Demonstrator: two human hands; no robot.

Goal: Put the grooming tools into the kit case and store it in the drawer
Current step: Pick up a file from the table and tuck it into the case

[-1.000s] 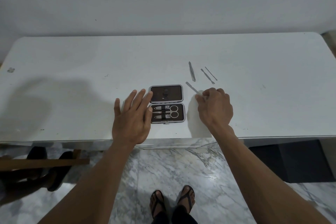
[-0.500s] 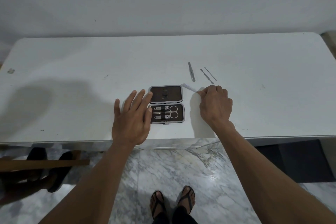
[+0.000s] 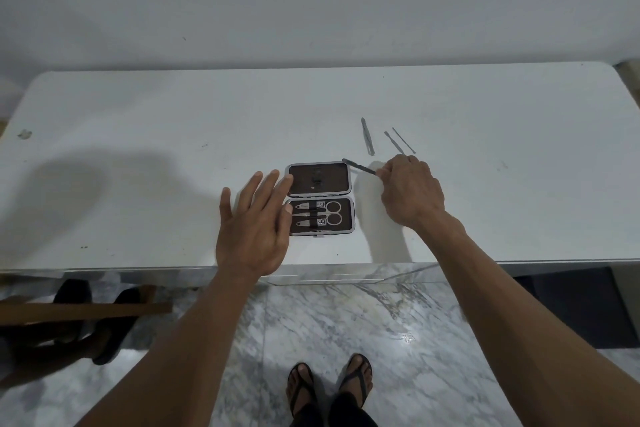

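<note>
Partly hidden, a file (image 3: 358, 168) sits pinched in the right hand (image 3: 410, 194) — beside the case (image 3: 320, 199).

We saw a long white table (image 3: 138, 184) with rounded corners set against a plain pale wall (image 3: 311, 3). Below the table lay a glossy grey-veined marble floor (image 3: 398, 340). Under the table's left end stood a brown wooden frame (image 3: 86, 308). Soft overhead light cast shadows across the tabletop.

My right hand (image 3: 410, 194) covers the near end of the slim tool (image 3: 358, 167), so I can't see the fingertips' grip. My left hand (image 3: 254, 225) hides the kit case (image 3: 320, 199) at its left edge. Both forearms run off the bottom edge.
</note>
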